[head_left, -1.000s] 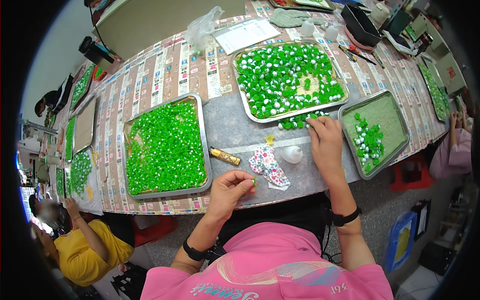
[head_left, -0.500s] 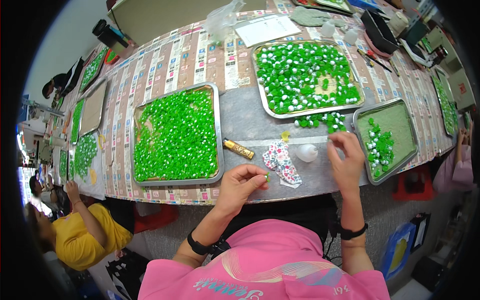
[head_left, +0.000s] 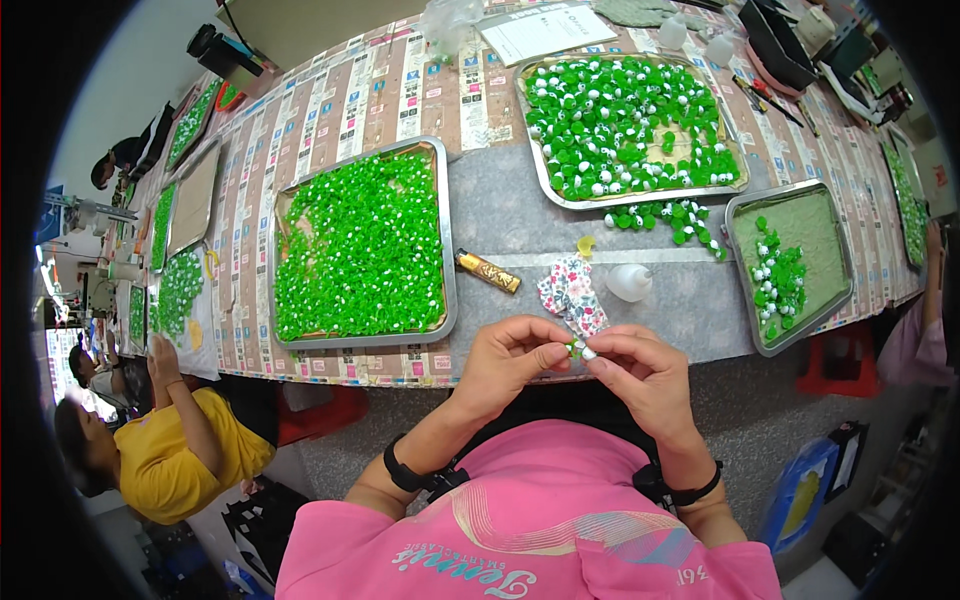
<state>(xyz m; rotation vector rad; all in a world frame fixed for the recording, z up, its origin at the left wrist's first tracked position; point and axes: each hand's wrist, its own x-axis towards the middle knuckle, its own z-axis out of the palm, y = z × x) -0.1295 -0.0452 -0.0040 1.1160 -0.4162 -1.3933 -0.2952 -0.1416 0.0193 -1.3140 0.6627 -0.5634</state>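
Green small piece (head_left: 577,347) pinched between both hands, fingertips closed

The small green piece (head_left: 577,347) between my fingers looks like glossy plastic. My trays (head_left: 446,230) are dull, brushed metal. A matt grey felt-like mat (head_left: 520,215) covers my tabletop, beside a printed floral cloth (head_left: 570,295) and a shiny gold lighter (head_left: 488,271).
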